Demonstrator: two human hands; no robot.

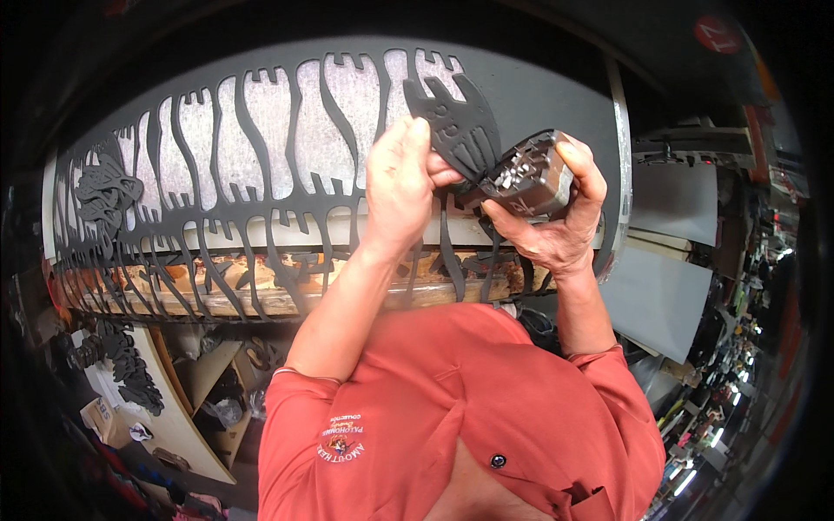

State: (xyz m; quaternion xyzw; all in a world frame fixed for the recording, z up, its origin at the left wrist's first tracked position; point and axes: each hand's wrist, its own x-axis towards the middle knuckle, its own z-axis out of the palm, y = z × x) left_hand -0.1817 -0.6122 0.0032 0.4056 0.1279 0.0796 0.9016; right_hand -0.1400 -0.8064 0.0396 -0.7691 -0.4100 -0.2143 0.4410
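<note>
Between the thumb and fingers of my left hand is a black cut-out piece of rubber or foam, with notched ends and raised marks. My right hand grips a dark metal cutting die with a pale, jagged inside. The piece's lower end touches or lies very close to the die; which one, I cannot tell. Beneath both hands spreads a black sheet with rows of curved, notched holes that show a whitish board. Strips of the sheet hang over the near edge.
Cut black pieces are heaped on the sheet's left end. Scraps lie along a wooden ledge below the near edge. More black pieces rest on a shelf at lower left. Pale panels stand at the right.
</note>
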